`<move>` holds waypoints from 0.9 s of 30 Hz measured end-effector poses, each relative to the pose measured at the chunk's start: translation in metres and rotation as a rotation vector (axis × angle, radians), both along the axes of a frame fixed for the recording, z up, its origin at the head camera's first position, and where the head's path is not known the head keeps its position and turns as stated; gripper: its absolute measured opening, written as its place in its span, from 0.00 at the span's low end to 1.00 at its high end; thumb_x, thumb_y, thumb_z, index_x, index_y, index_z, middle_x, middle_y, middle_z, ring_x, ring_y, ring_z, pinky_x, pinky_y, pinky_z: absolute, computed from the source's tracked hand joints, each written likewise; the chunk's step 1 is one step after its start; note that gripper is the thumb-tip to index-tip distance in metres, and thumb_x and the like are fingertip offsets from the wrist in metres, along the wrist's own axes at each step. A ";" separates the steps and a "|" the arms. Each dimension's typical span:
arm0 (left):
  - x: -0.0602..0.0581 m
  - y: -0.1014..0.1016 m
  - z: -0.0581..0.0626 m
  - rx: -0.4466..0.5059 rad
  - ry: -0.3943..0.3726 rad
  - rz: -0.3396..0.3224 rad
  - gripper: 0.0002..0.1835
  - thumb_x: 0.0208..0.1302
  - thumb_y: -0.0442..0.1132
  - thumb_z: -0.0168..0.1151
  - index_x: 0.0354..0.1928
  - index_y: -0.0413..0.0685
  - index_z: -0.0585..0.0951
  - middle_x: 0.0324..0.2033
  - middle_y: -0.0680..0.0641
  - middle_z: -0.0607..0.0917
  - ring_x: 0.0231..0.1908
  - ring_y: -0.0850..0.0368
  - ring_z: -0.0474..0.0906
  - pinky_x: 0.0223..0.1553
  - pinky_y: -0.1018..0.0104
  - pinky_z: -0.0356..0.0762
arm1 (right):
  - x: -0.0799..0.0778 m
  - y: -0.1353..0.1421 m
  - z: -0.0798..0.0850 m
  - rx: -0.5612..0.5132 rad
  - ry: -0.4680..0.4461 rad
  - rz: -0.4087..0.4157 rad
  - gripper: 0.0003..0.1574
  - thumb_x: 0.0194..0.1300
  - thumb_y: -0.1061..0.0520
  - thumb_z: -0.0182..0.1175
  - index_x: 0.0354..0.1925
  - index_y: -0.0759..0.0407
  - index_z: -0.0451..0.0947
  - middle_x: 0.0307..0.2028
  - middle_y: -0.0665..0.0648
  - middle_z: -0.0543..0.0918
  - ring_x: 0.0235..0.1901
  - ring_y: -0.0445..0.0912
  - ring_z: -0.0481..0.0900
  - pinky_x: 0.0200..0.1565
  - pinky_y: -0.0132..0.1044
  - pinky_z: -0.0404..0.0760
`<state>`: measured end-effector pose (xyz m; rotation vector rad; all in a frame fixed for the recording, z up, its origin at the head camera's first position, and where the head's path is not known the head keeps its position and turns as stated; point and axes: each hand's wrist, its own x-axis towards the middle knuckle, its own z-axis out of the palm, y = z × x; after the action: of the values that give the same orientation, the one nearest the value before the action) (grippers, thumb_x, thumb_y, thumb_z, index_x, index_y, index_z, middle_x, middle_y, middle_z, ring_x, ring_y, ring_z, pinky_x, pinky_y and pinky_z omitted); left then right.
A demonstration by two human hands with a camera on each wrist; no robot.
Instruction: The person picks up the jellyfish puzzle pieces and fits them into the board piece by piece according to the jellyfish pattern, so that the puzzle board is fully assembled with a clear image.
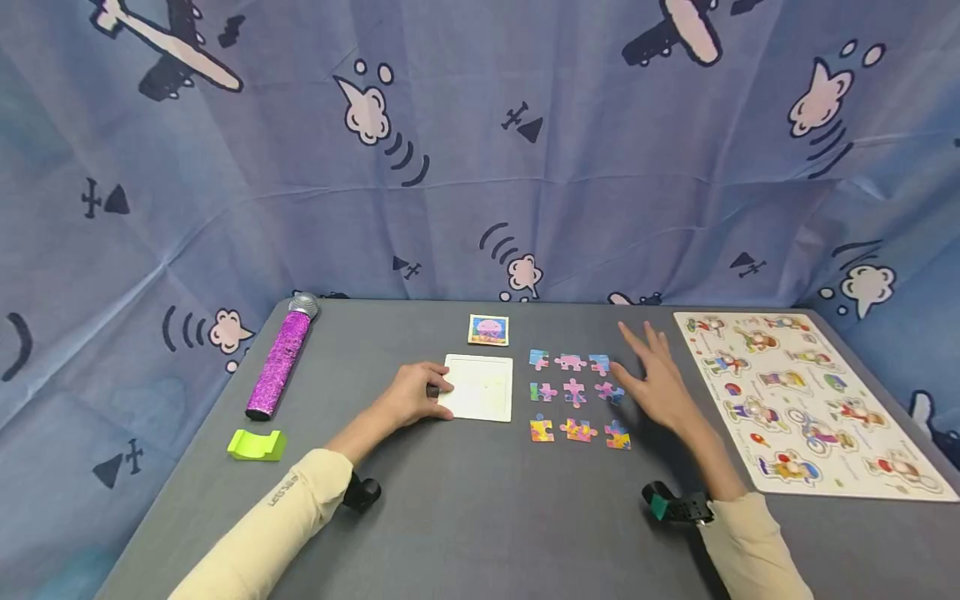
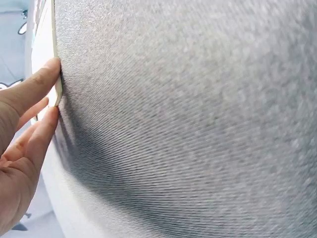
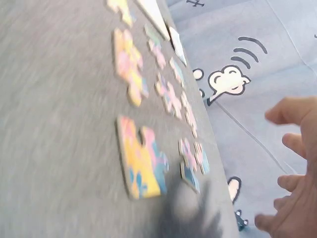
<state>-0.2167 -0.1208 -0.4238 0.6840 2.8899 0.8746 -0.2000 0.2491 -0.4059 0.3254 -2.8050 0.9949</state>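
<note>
A square white puzzle tray [image 1: 477, 388] lies on the table. My left hand [image 1: 411, 395] holds it at its left side, with the thumb at the near left corner and fingers along the edge. In the left wrist view, the fingertips [image 2: 51, 65] touch the tray's rim [image 2: 55, 29]. To the right of the tray, several jigsaw pieces [image 1: 579, 430] are laid out in rows, separate from one another. Over the right end of these rows hovers my right hand [image 1: 660, 385], fingers spread and holding nothing. A yellow and pink piece [image 3: 141, 161] shows nearest in the right wrist view.
A small square picture card [image 1: 488, 330] lies behind the tray. At left are a glittery purple microphone [image 1: 279, 363] and a lime green cradle-shaped block [image 1: 257, 446]. A large picture board [image 1: 810, 400] covers the right side. A patterned blue cloth [image 1: 450, 167] hangs behind the table.
</note>
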 end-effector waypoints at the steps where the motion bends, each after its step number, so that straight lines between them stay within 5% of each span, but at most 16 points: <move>1: 0.001 0.000 0.000 0.008 0.003 0.003 0.27 0.40 0.37 0.80 0.46 0.35 0.84 0.52 0.38 0.81 0.55 0.43 0.75 0.57 0.54 0.71 | -0.002 -0.001 -0.002 -0.027 0.012 -0.001 0.41 0.68 0.48 0.56 0.72 0.61 0.54 0.71 0.76 0.44 0.69 0.73 0.38 0.60 0.72 0.46; 9: 0.007 -0.001 -0.002 0.043 -0.066 0.082 0.31 0.40 0.36 0.80 0.50 0.32 0.81 0.54 0.41 0.81 0.59 0.42 0.72 0.59 0.54 0.68 | -0.018 -0.014 -0.016 -0.308 -0.025 0.075 0.32 0.65 0.61 0.61 0.64 0.69 0.65 0.66 0.73 0.62 0.63 0.68 0.62 0.58 0.58 0.67; 16: 0.006 0.002 0.000 -0.017 -0.083 0.097 0.28 0.38 0.38 0.81 0.45 0.37 0.85 0.52 0.44 0.82 0.57 0.44 0.74 0.59 0.56 0.68 | -0.034 -0.023 -0.033 -0.452 -0.078 0.160 0.28 0.64 0.64 0.62 0.59 0.73 0.69 0.56 0.73 0.74 0.53 0.64 0.75 0.46 0.24 0.75; 27: -0.005 0.008 0.006 -0.028 -0.103 0.115 0.27 0.38 0.37 0.81 0.46 0.38 0.85 0.52 0.44 0.82 0.57 0.46 0.74 0.60 0.57 0.67 | -0.061 -0.048 -0.029 -0.242 -0.129 0.191 0.27 0.57 0.66 0.67 0.54 0.73 0.74 0.52 0.71 0.79 0.49 0.61 0.79 0.51 0.47 0.76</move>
<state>-0.2213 -0.1130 -0.4175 0.4598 2.8668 0.8527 -0.2614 0.2012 -0.4347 0.5227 -2.7610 1.4295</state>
